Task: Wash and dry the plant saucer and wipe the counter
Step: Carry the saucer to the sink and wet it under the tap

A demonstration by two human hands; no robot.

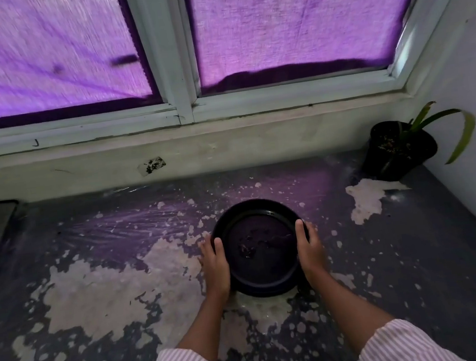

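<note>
The left hand (215, 262) clamps the left rim of the plant saucer (261, 267), thumb hooked over the lip into the dish and fingers curled down the outside wall. The right hand (309, 246) mirrors it on the right rim. A two-sided grip like this makes sense: the black plant saucer is wide and shallow, and it holds bits of dark debris (250, 243) with what looks like a film of water, so level carrying keeps the mess inside.

The plant saucer sits near the middle of the counter (94, 288), somewhat toward its near edge. Whether it rests on the surface or is raised just off it is hard to tell from this angle. The counter is dark with pale, flaking patches all around the dish.

In the far right corner of the counter, well apart from the hands, stands a potted plant (399, 150) in a black pot, probably set aside so the dish could be freed. Behind the far edge a window is covered by purple cloth (286, 18).

Washing has not yet begun, I judge.
</note>
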